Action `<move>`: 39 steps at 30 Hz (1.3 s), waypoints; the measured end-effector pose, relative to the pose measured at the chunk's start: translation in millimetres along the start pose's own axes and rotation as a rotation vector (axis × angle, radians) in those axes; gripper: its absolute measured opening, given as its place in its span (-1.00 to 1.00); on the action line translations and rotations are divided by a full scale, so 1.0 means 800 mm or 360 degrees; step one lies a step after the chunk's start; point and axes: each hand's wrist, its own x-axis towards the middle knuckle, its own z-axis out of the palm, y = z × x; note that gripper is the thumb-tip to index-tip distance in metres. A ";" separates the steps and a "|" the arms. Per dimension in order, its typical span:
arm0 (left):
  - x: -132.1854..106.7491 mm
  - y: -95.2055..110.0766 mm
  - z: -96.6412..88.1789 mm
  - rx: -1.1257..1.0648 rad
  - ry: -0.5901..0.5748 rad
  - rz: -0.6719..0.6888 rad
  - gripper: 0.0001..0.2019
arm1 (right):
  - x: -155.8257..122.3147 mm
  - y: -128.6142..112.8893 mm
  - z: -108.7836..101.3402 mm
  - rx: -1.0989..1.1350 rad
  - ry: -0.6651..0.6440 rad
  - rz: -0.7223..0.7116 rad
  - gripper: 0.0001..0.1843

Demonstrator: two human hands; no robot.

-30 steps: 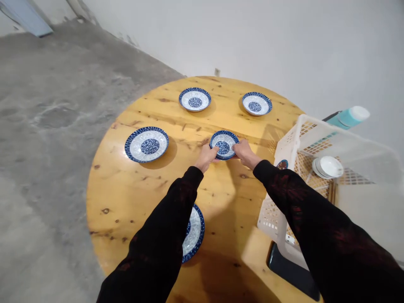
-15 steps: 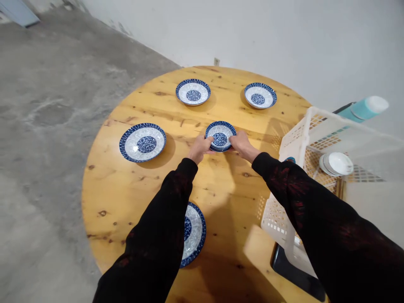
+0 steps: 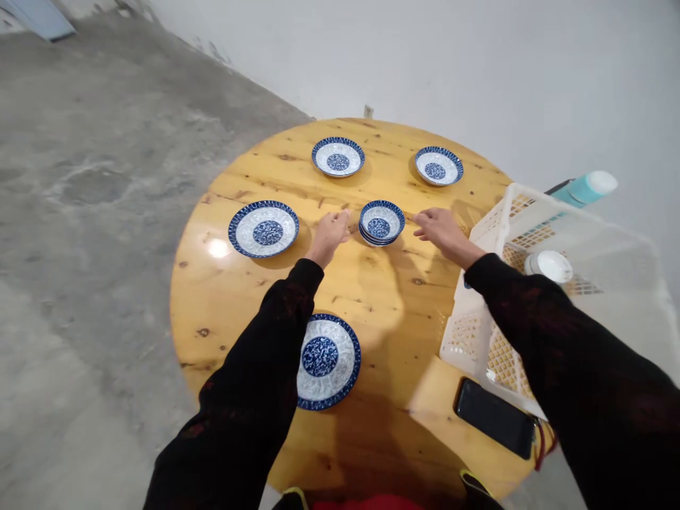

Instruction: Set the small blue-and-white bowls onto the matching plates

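nearest, on the round yellow wooden counter (image 3: 255, 297), one black rectangular phone (image 3: 494, 418) lay beside one white perforated plastic basket (image 3: 467, 333). one round white ceramic dish with a blue rim (image 3: 329, 365) lay partly hidden by the black left sleeve (image 3: 239, 382).

farther out, one stack of small round blue-and-white ceramic bowls (image 3: 381, 225), at least three, stood between the left hand (image 3: 332, 234) and the right hand (image 3: 443, 230), just beside the fingers of each but touching neither; round, it had no long axis, and neither hand was clearly nearer. both hands' fingers were loose, grasping nothing.

three more blue-rimmed dishes, one left of the left hand (image 3: 264, 229) and two toward the far edge (image 3: 338, 157) (image 3: 439, 166), made four.
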 end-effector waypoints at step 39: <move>-0.734 -0.240 -0.072 0.1009 -0.0538 0.0151 -0.68 | -0.733 0.244 0.099 0.1083 -0.0053 0.0295 -0.50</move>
